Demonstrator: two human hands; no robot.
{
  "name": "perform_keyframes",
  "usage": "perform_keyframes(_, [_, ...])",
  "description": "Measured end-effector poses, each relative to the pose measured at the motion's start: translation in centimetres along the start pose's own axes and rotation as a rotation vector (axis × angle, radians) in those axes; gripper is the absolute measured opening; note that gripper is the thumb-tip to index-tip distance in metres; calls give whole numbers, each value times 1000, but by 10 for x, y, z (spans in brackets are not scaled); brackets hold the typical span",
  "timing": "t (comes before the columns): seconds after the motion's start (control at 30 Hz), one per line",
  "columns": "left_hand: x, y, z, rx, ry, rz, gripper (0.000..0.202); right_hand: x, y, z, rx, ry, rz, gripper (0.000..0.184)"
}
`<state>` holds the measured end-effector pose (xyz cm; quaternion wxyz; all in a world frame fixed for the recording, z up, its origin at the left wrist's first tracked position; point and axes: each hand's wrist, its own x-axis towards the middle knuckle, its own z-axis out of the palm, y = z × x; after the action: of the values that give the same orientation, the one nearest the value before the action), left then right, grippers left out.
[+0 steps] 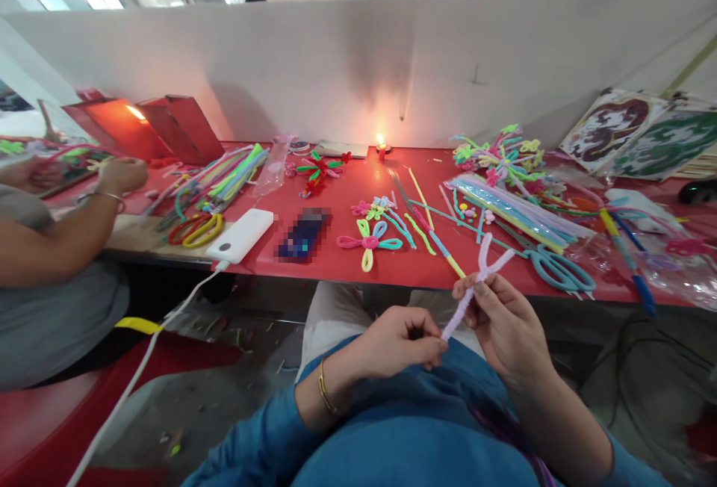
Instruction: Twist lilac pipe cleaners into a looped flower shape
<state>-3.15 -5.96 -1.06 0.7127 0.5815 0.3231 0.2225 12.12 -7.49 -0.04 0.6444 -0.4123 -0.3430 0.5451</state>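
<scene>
Between my hands is a pale purple pipe cleaner (458, 315), twisted along its lower length with two loose ends forking at the top. My left hand (404, 336) pinches its bottom end between thumb and fingers. Just below the fork, my right hand (501, 311) grips it with thumb and forefinger. On the red table edge ahead lies a looped pipe-cleaner flower (368, 243) in pink, blue, green and yellow. Behind it sit a smaller pastel flower piece (379, 208) and a multicoloured twisted stem (440, 244).
A lit candle (382, 151) burns at the back by the wall. Blue-handled scissors (560, 269) and bagged pipe cleaners (515, 211) lie right. A phone (304, 234) and a white power bank (240, 236) with a trailing cable are left, near a co-worker's arm (72, 229).
</scene>
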Motion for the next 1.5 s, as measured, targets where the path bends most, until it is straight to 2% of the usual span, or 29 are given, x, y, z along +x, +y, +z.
perform_keyframes(0.17, [0,-4,-9,780,186,402,12,0,5,0,8,31,-1,13])
perform_keyframes(0.23, [1,-8,-12,950,214,491,17,1,5,1,20,49,7,14])
perform_keyframes(0.3, [2,-10,-13,991,232,498,20,1,5,2,6,47,13,14])
perform_keyframes(0.37, [2,-11,-13,901,239,436,19,2,4,2,-38,17,9,13])
perform_keyframes(0.5, [1,-6,-9,496,324,247,18,0,10,-3,-190,-51,-38,11])
perform_keyframes(0.63, [2,3,-7,170,474,261,20,-4,19,-5,-399,-97,-62,15])
perform_keyframes(0.77, [5,9,-2,81,413,342,19,-6,21,-1,-564,-159,-110,11])
perform_keyframes(0.97, [8,7,3,-70,345,272,18,-3,20,-4,-745,-192,-214,9])
perform_keyframes(1.03, [7,8,3,-129,358,247,17,-1,18,-8,-731,-172,-212,7])
perform_keyframes(1.1, [7,9,2,-183,357,191,20,0,15,-11,-668,-141,-208,15])
perform_keyframes(1.23, [6,8,2,-323,240,111,23,-1,7,-9,-505,-260,-106,28])
perform_keyframes(1.37, [6,6,4,-418,126,68,23,-4,7,-3,-298,-297,26,17])
perform_keyframes(1.5, [6,7,6,-452,109,38,23,-6,11,0,-120,-294,88,8])
